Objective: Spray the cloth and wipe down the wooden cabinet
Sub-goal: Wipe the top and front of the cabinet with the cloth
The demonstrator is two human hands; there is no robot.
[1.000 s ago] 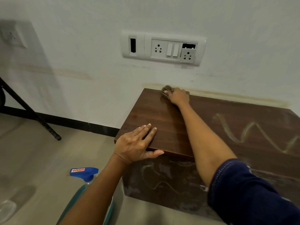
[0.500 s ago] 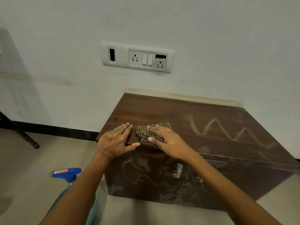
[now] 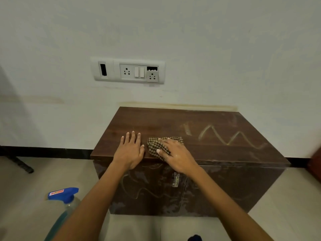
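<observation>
On the wooden cabinet (image 3: 173, 122), the right hand (image 3: 175, 153) presses a checked cloth (image 3: 154, 146) flat near the front edge; the left hand (image 3: 130, 150) rests open beside it. The cloth could slip off that edge. The spray bottle (image 3: 64, 197), below-left of the cabinet, is partly hidden by the forearm.

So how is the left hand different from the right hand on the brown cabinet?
The left hand lies flat and bare on the dark brown wooden cabinet, fingers straight. The right hand presses on a brown checked cloth, its fingers spread over it. Both rest near the top's front edge, side by side.
</observation>
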